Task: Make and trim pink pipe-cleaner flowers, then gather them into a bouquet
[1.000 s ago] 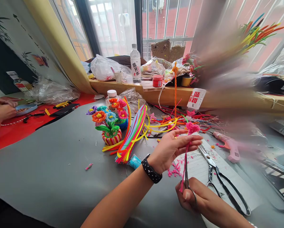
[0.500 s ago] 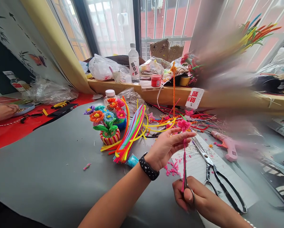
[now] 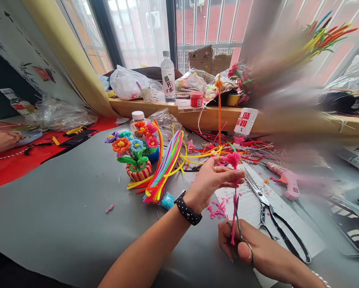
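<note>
Between the fingers of my left hand (image 3: 215, 178) is a pink pipe-cleaner flower (image 3: 232, 159), its head up and its stem hanging down. My right hand (image 3: 242, 244) grips small scissors (image 3: 238, 220) by the handles, thumb in one loop. Their blades point upward, parted beside the pink stem (image 3: 233, 228). Just right of both hands, large scissors (image 3: 266, 204) lie on a sheet of paper (image 3: 299, 236). Pink fuzz clippings (image 3: 217, 210) are scattered below my left hand.
Left of my hands are a bundle of coloured pipe cleaners (image 3: 167, 164) and a striped pot of flowers (image 3: 139, 171). A pink glue gun (image 3: 287, 182) lies at right. Another person's hand (image 3: 2, 142) is at far left. A blurred object covers the upper right.
The small scissors' blades have parted, and they were nearly closed along the stem before. My left hand has turned slightly around the flower. The view has shifted a little.
</note>
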Demonstrator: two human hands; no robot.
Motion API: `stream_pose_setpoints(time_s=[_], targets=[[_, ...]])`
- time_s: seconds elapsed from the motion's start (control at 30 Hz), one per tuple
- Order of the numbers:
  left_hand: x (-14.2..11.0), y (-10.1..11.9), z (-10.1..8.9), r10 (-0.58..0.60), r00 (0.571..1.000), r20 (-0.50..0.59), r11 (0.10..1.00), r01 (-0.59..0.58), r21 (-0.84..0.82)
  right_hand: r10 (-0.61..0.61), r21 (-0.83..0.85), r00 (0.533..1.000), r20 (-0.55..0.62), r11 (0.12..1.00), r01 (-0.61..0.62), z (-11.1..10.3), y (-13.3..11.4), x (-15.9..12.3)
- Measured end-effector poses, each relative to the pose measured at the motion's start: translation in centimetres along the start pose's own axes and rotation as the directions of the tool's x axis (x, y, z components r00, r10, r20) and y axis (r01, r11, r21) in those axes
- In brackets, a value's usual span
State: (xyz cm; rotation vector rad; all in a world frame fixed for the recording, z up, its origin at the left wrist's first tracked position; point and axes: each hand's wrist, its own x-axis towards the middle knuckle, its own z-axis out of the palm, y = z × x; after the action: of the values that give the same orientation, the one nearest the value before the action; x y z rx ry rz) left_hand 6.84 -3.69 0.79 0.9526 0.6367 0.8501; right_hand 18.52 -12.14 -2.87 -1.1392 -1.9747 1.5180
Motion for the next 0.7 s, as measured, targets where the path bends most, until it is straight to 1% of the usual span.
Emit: stream_pose_setpoints(time_s=[0.13,0.3,0.53,0.7], targets=[[0.1,-0.1,0.1,-0.007,1.000,0.007,1.000,0.006,0.011,-0.016,-0.018,0.999,0.034,1.000,0.016,0.0,0.2,0.0],[0.1,-0.1,0.1,-0.030,0.999,0.029,1.000,0.029,0.011,-0.035,-0.002,0.999,0.028,0.999,0.035,0.1,0.7,0.2],[0.1,-0.1,0.1,0.022,0.999,-0.044,0.997,-0.026,-0.075,-0.070,0.091,0.997,-0.023,0.993,0.072,0.5,0.9,0.6],[0.1,0.0,0.3,0.024,0.996,-0.084,0.993,-0.033,-0.116,-0.076,0.131,0.995,-0.066,0.988,0.084,0.8,1.2,0.6]])
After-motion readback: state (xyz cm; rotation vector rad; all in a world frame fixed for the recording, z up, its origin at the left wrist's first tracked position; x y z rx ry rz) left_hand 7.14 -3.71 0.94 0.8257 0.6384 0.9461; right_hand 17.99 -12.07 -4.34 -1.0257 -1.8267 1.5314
